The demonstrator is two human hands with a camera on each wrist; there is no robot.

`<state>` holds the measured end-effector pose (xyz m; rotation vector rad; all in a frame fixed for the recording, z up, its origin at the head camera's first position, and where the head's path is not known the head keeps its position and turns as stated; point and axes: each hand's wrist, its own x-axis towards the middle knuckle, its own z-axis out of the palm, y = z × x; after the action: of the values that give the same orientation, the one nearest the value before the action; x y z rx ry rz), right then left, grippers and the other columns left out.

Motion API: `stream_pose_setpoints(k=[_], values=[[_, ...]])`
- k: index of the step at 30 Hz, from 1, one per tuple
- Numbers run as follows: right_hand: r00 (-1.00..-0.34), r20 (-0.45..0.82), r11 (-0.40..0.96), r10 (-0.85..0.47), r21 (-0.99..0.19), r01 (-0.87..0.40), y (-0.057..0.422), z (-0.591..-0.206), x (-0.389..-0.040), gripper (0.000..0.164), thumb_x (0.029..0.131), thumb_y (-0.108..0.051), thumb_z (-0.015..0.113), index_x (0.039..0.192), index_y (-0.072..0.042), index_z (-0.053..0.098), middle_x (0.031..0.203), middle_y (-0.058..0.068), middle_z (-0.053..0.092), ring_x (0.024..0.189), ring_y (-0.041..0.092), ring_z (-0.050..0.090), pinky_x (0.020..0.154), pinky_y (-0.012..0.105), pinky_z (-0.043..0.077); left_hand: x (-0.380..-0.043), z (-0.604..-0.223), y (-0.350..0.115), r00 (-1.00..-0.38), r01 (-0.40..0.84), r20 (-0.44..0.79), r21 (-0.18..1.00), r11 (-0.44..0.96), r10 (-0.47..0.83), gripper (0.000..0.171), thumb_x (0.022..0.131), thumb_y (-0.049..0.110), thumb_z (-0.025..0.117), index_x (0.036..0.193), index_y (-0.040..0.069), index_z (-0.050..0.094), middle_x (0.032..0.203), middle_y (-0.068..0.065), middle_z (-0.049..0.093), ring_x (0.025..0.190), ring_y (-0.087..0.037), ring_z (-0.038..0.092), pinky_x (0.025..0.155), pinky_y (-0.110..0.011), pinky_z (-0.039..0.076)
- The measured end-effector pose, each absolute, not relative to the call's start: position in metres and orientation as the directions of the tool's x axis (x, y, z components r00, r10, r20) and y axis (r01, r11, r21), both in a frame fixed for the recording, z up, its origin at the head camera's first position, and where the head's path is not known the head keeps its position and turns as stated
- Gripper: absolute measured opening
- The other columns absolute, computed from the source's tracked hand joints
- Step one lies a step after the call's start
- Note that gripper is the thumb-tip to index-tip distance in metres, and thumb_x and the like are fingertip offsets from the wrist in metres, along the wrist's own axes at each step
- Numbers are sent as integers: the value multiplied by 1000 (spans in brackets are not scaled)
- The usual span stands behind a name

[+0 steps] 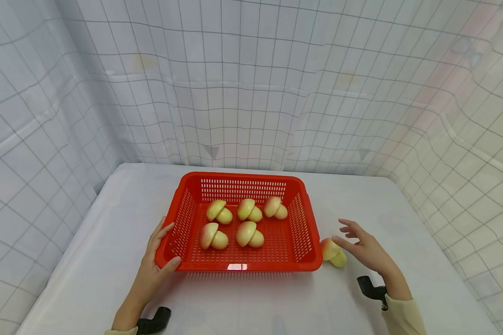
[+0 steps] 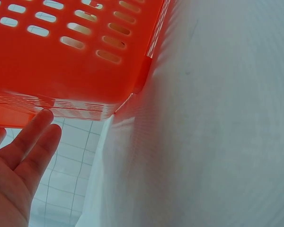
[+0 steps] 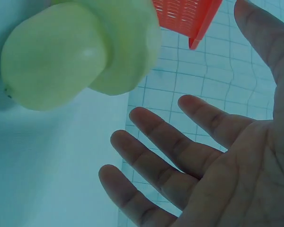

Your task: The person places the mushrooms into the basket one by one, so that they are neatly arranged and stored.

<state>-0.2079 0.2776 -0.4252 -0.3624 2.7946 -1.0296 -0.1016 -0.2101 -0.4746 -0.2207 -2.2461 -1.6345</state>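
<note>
A red plastic basket (image 1: 257,266) with slotted walls holds several yellow mushroom-shaped pieces with reddish caps (image 1: 246,234). At its left front corner, my left hand (image 1: 152,267) rests on the rim, fingertips over the left side and thumb over the corner. The left wrist view shows straight fingers (image 2: 40,142) against the basket's outer wall. One more mushroom-shaped piece (image 1: 334,253) lies on the table outside the basket's right front corner. Over and just right of it hovers my right hand (image 1: 366,251), fingers spread and slightly bent, holding nothing; the right wrist view shows the piece (image 3: 57,56) beyond the fingertips.
A white cloth covers the table (image 1: 293,302). White curtains with a dark grid (image 1: 251,93) hang at the back and both sides. Black camera mounts (image 1: 372,288) sit at both wrists.
</note>
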Motion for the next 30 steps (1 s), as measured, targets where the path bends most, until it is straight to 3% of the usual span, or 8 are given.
stream_pose_setpoints(k=[11, 30], values=[[-952, -134, 743, -276, -658, -123, 277, -442, -204, 75, 86, -52, 62, 143, -11, 37, 130, 17, 52, 118, 38, 46, 87, 56, 44, -102, -475, -211, -933, 312, 351, 899, 308, -79, 69, 83, 4, 63, 145, 14, 35, 157, 5, 10, 134, -16, 25, 86, -17, 43], [-952, -159, 742, -263, -664, -94, 271, -452, -197, 73, 81, -47, 71, 139, -10, 45, 117, 14, 58, 107, 31, 53, 82, 51, 47, -102, -476, -211, -931, 318, 356, 899, 302, -78, 70, 82, 3, 63, 145, 14, 35, 156, 6, 11, 134, -15, 25, 86, -18, 43]])
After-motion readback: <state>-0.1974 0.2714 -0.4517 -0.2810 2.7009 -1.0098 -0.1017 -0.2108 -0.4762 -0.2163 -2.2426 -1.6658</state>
